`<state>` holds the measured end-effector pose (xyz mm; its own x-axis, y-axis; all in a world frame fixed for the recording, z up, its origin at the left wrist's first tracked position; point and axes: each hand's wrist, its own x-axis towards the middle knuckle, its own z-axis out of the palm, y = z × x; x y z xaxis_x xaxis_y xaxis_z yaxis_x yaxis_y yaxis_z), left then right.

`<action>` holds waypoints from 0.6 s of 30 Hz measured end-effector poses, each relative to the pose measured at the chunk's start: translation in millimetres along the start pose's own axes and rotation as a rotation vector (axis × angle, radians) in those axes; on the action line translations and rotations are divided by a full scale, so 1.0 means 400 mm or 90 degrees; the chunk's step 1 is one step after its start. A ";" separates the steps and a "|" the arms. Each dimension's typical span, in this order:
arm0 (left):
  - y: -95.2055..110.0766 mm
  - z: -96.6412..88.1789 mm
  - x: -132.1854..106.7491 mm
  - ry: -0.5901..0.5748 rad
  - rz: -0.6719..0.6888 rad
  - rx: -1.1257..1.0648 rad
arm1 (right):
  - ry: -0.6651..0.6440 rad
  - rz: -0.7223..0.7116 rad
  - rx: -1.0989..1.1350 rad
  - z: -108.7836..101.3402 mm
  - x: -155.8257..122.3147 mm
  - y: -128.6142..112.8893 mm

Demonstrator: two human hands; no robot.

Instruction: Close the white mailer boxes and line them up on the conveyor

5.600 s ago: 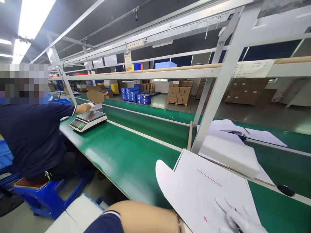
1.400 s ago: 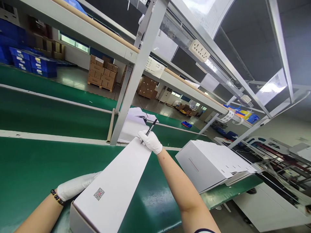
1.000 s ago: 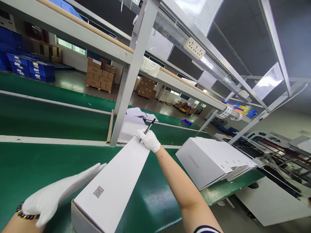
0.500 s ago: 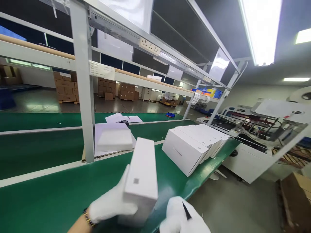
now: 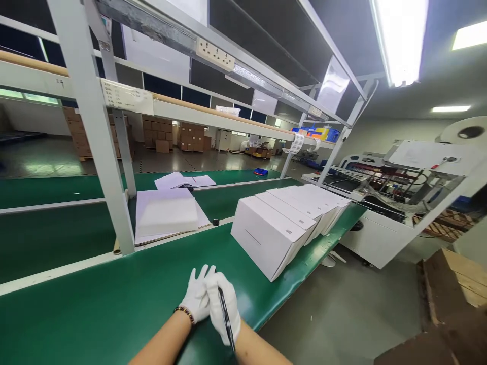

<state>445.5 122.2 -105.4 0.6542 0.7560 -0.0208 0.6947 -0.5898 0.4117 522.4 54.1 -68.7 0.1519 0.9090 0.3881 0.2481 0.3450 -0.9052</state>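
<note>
My left hand (image 5: 196,295), in a white glove, is over the green work surface with its fingers spread and nothing in them. Right beside it, overlapping it slightly, is my right hand (image 5: 219,300), also gloved. Its fingers are closed around a black pen (image 5: 226,318) that slants down toward my wrist. Ahead and to the right stands a row of white boxes (image 5: 272,219), packed side by side, each with a small grey mark near one end. Both hands are apart from the boxes.
A white block-like piece (image 5: 169,213) lies on papers beside a frame post (image 5: 102,152). Farther back are an open notebook (image 5: 178,180) and a blue object (image 5: 261,172). A machine (image 5: 411,172) stands at right; cardboard cartons (image 5: 452,289) sit on the floor.
My left hand has let go of a white box, which now appears to stand at the near end of the row. Both hands have come together, and the view has shifted.
</note>
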 end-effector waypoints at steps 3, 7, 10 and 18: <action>-0.089 -0.058 -0.105 -0.004 -0.113 0.078 | -0.094 0.016 -0.076 0.030 0.115 0.038; -0.202 -0.104 -0.251 0.016 -0.288 0.164 | -0.102 0.017 -0.184 0.112 0.309 0.070; -0.257 -0.118 -0.318 0.032 -0.368 0.173 | -0.121 0.009 -0.303 0.170 0.458 0.065; -0.292 -0.151 -0.327 0.081 -0.378 0.098 | -0.229 0.044 -0.585 0.226 0.660 0.077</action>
<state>260.9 109.4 -95.9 0.1087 0.9897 -0.0931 0.9703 -0.0853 0.2264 483.6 325.7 -9.9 -0.0670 0.9898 0.1259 0.9191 0.1103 -0.3782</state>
